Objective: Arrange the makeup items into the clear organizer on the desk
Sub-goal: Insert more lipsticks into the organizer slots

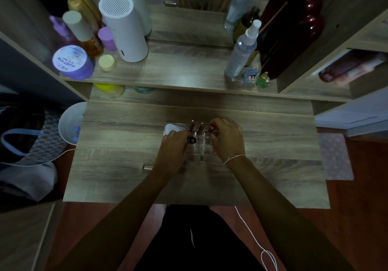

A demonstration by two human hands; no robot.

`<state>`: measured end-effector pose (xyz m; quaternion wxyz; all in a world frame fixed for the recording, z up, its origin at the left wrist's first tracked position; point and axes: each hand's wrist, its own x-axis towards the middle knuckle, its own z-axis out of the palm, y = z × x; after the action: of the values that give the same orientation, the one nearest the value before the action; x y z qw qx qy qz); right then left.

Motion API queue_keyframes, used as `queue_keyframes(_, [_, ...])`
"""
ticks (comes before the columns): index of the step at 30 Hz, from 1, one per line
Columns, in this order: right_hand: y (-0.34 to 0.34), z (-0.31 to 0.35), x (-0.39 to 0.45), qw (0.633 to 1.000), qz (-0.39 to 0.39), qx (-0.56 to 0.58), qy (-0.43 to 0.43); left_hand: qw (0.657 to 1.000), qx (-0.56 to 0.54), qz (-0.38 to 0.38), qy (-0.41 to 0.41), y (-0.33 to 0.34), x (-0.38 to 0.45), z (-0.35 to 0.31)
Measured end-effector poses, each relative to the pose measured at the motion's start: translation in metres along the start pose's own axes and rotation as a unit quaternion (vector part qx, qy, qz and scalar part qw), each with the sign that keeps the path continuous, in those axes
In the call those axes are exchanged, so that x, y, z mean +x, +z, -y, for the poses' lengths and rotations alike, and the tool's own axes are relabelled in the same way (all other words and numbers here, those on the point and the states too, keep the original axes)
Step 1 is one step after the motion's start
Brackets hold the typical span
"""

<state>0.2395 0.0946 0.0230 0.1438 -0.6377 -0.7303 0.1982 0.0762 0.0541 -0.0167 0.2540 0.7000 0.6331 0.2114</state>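
Observation:
The clear organizer (200, 148) sits in the middle of the wooden desk (126, 144), with both hands over it. My left hand (173, 151) pinches a small black-capped makeup item (191, 140) above the organizer's left cells. My right hand (227, 137) grips a red makeup item (212, 128) at the back right cells. Two brownish tubes (197, 127) stand upright in the back row. A metallic lipstick tube (148, 167) lies on the desk left of my left wrist. Most of the cells are hidden by my hands.
A raised shelf (178, 73) behind holds a white cylinder (123, 29), a purple jar (72, 62), spray bottles (241, 50), a dark red bottle (294, 33) and two small figurines (257, 77). A white bin (70, 123) stands off the desk's left edge. A white cable (252, 235) hangs at the front.

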Motion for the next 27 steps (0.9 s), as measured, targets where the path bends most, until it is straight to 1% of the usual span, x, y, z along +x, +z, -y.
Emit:
queue_keyframes(4, [-0.0003, -0.0015, -0.0011, 1.0, 0.003, -0.001, 0.004, 0.999, 0.037, 0.007, 0.001, 0.0017, -0.0008, -0.0005])
queue_keyframes(8, [-0.0001, -0.0018, -0.0032, 1.0, 0.0, 0.004, 0.012, 0.999, 0.042, -0.012, -0.006, 0.0033, -0.0002, -0.0013])
queue_keyframes(12, [-0.0017, -0.0021, -0.0047, 1.0, -0.004, 0.009, 0.011, 1.0, 0.011, -0.023, -0.003, 0.0016, 0.0015, 0.0001])
queue_keyframes(15, [-0.003, -0.0024, -0.0058, 1.0, -0.007, 0.014, 0.013, 0.999, -0.015, -0.045, -0.013, -0.0001, 0.0018, -0.0008])
queue_keyframes(19, [-0.0035, -0.0027, -0.0068, 1.0, -0.01, 0.016, 0.017, 0.998, 0.009, -0.044, -0.035, 0.0008, 0.0036, 0.0004])
queue_keyframes(24, [-0.0027, -0.0031, -0.0069, 1.0, -0.009, 0.005, 0.02, 0.997, 0.035, -0.059, -0.023, 0.0013, 0.001, -0.0035])
queue_keyframes(27, [-0.0029, -0.0038, -0.0063, 1.0, -0.006, 0.005, 0.018, 0.997, 0.043, -0.056, -0.024, 0.0017, 0.0, -0.0045])
